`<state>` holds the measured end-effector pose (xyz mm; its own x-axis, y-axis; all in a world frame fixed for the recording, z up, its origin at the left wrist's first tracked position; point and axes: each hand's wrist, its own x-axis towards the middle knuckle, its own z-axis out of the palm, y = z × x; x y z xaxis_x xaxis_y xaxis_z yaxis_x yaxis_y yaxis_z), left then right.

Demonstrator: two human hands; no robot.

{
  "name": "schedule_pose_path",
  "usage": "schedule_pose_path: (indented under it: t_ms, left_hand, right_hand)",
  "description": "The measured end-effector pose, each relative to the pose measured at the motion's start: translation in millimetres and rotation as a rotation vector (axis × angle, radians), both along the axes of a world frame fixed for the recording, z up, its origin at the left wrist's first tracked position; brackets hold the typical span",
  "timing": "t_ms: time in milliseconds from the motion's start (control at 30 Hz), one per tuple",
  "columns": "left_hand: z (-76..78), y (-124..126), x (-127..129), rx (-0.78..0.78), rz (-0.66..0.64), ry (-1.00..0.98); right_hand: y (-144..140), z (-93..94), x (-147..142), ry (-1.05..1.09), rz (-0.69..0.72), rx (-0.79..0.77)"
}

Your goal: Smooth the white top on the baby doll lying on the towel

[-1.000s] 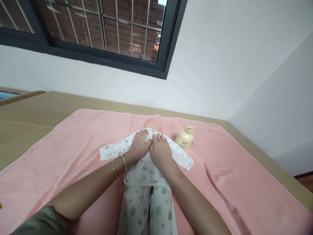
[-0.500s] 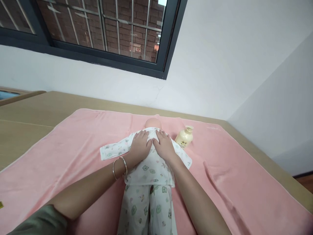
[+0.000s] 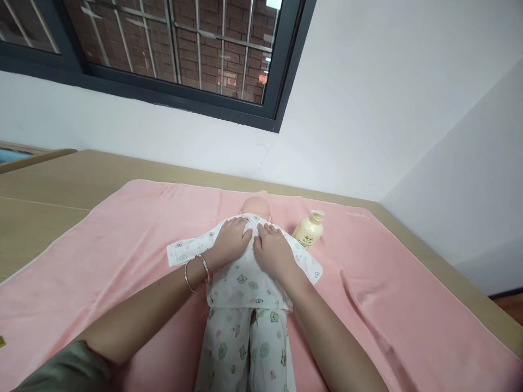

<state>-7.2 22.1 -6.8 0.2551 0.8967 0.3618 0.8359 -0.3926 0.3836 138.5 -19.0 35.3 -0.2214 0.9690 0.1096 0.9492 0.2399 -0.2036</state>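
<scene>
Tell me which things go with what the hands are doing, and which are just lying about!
Seem part of it:
left hand and right hand, resting on the doll
pink blanket underneath

Seem just lying about:
cream bottle, untouched
small yellow thing, unclear

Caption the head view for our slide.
Left hand and right hand on a patterned top, pale bottle alongside, pink blanket beneath.

A doll (image 3: 245,296) lies on the blanket (image 3: 171,212) over the desk (image 3: 49,179), head (image 3: 256,206) toward the wall (image 3: 327,152). The left hand (image 3: 232,239) and right hand (image 3: 274,250) lie side by side on its shirt (image 3: 247,277); right of its head is a bottle (image 3: 309,228).
</scene>
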Motion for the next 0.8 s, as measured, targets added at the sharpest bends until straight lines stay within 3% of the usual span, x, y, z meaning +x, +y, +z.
schedule_pose_path:
  t_ms: [167, 300, 400, 600, 800]
  left_hand:
    - [-12.8, -21.4, 16.1, 0.140, 0.048, 0.110]
    - [-23.8, -33.6, 24.3, 0.213, -0.016, 0.106]
    - [-18.5, -27.3, 18.1, 0.196, -0.049, 0.105]
    - [1.8, -1.7, -0.6, -0.008, -0.062, 0.060]
    - [-11.4, -23.7, 15.5, 0.109, 0.084, 0.118]
  right_hand:
    - [16.5, -1.4, 14.2, 0.087, 0.009, -0.025]
    - [26.3, -8.3, 20.8, 0.097, -0.013, -0.045]
    - [18.4, -8.4, 13.0, 0.025, -0.041, -0.015]
    - [-3.1, -0.6, -5.2, -0.115, -0.049, 0.093]
    - [17.0, -4.6, 13.7, 0.045, -0.014, 0.012]
